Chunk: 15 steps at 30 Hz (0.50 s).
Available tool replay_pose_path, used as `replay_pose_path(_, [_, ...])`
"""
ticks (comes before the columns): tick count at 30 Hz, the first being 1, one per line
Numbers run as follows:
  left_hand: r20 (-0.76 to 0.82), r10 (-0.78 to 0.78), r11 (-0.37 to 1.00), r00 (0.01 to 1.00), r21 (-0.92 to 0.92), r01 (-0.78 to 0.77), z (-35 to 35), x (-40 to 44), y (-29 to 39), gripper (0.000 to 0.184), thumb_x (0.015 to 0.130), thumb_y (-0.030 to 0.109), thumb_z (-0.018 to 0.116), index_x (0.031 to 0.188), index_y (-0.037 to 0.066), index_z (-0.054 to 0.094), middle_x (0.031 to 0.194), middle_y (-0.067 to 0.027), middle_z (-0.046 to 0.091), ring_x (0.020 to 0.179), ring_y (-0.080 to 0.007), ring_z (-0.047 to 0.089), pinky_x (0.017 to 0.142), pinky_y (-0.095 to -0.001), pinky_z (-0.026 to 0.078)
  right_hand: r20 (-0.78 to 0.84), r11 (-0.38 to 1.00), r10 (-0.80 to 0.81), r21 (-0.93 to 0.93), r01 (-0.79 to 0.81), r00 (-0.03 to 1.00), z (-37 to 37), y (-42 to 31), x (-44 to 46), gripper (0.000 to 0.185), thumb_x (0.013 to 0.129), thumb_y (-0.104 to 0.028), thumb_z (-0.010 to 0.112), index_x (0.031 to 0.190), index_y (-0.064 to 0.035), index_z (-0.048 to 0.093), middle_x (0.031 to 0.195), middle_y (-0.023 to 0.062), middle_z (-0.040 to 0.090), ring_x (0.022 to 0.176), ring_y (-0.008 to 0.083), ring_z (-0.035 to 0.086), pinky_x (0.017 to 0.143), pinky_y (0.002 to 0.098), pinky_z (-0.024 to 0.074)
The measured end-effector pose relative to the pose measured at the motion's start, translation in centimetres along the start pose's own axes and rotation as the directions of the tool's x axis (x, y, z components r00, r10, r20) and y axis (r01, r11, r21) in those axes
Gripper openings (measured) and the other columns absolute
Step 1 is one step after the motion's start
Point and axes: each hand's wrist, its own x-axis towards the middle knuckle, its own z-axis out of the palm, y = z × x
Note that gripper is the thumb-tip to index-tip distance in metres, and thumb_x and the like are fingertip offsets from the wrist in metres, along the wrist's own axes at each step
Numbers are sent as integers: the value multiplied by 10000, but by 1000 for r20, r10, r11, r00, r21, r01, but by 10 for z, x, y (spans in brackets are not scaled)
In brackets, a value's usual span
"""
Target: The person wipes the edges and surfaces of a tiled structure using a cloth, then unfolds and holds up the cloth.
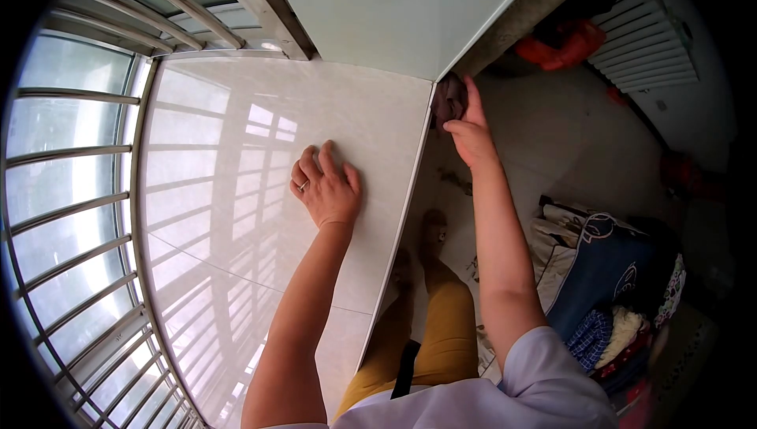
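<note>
Far left, metal bars (71, 152) run across the bright window beside the tiled ledge (260, 263), and their reflections stripe its glossy top. On the ledge, here's the left hand (325, 188), back up and ring showing, fingers bent and slightly apart, nothing visible in its grasp. Moving right, a smooth pale panel (378, 11) rises at the far end of the ledge. And right at the ledge's far right corner, there's the dark cloth (449, 99), bunched up, with the right hand (471, 133) closed around it, thumb on the near side and fingers along the right! Below the ledge's right edge come mustard trousers (445, 326). Further right of the ledge, a red item (564, 46) lies near a white slatted piece (643, 39), and, nearer the wearer, a dark blue fabric piece (599, 267) sits beside blue checked cloth (590, 340) and cream cloth (623, 333).
</note>
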Motion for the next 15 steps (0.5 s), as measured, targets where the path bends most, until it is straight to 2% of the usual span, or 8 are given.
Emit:
replay_pose_path(1, [0,0,1000,1000,1,0,0,0,0,443,810,247,543,1239,149,493,1295,-103,405,1209,-319,341,1012,-467,245,-32,994,-52,-102,48,998,0,4,2,925,642,216,454,1477,-104,218,1415,105,381,1310,215,366,1106,340,260])
replay_pose_path(2, [4,0,1000,1000,-9,0,1,0,-1,451,813,247,536,1251,151,483,1293,-110,407,1211,-325,339,1013,-479,247,-32,994,-51,-101,48,998,0,6,4,925,642,216,454,1477,-104,218,1415,105,381,1310,215,366,1106,340,260])
replay_pose_path(5, [7,2,1000,1000,-16,-2,1,-1,-2,459,817,248,529,1262,153,473,1291,-117,408,1213,-331,335,1014,-490,250,-93,986,-92,-150,78,991,1,12,8,833,709,171,539,1451,-106,279,1359,92,428,1248,187,426,1046,312,340])
replay_pose_path(7, [5,4,1000,1000,-15,-4,1,-1,-1,458,818,249,529,1262,152,473,1292,-118,408,1214,-331,335,1013,-489,252,-168,989,-109,-119,90,980,4,13,9,646,790,74,631,1373,-83,402,1235,71,530,1120,166,523,967,282,417])
replay_pose_path(8, [-4,5,1000,1000,-12,-5,0,0,-1,447,818,245,532,1252,151,481,1293,-111,407,1209,-325,341,1012,-478,250,-167,989,-109,-119,90,980,1,17,11,646,790,74,631,1373,-83,402,1235,71,530,1120,166,523,967,282,417])
replay_pose_path(10, [-13,6,1000,1000,-10,-7,1,0,-1,436,818,241,536,1241,149,489,1295,-104,406,1203,-319,348,1011,-468,248,-227,972,-166,-201,121,960,-3,27,15,469,796,-58,726,1221,-45,527,1056,36,612,933,138,587,849,259,474])
replay_pose_path(14, [-3,2,1000,1000,-6,-2,1,-1,0,438,819,244,535,1244,149,484,1302,-100,400,1206,-314,340,1013,-470,242,-329,961,-133,-274,41,935,-12,37,25,388,788,-132,757,1110,-25,569,955,22,631,835,120,586,780,255,481])
replay_pose_path(15, [5,-2,1000,1000,-5,2,0,-1,-1,440,819,244,535,1246,148,482,1306,-98,397,1209,-312,336,1014,-471,239,-332,933,-158,-359,30,930,-13,38,27,381,791,-165,759,1090,-21,572,931,20,630,815,114,580,756,247,474])
